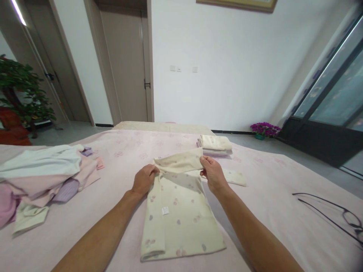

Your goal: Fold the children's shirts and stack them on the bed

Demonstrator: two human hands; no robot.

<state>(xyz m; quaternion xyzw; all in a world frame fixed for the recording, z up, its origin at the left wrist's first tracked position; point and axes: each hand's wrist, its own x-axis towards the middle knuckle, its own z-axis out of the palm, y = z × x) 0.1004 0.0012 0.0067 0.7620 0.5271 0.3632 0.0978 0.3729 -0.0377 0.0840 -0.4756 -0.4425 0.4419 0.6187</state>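
Observation:
A cream garment [178, 215] with small printed flowers lies flat on the pink bed cover [269, 196] in front of me. Its far end is folded over toward me as a raised flap. My left hand [144, 179] pinches the left side of that fold, fingers closed on the cloth. My right hand [212, 173] grips the right end of the flap, thumb on top. One sleeve [235, 176] sticks out to the right past my right hand. A small white label shows on the garment's middle.
A loose heap of pink, white and lilac clothes [42, 173] lies at the left. A folded stack [214, 146] sits beyond my hands. Black eyeglasses [337, 215] rest at the right. A potted plant [22, 90], doors and purple flowers [265, 129] stand beyond the bed.

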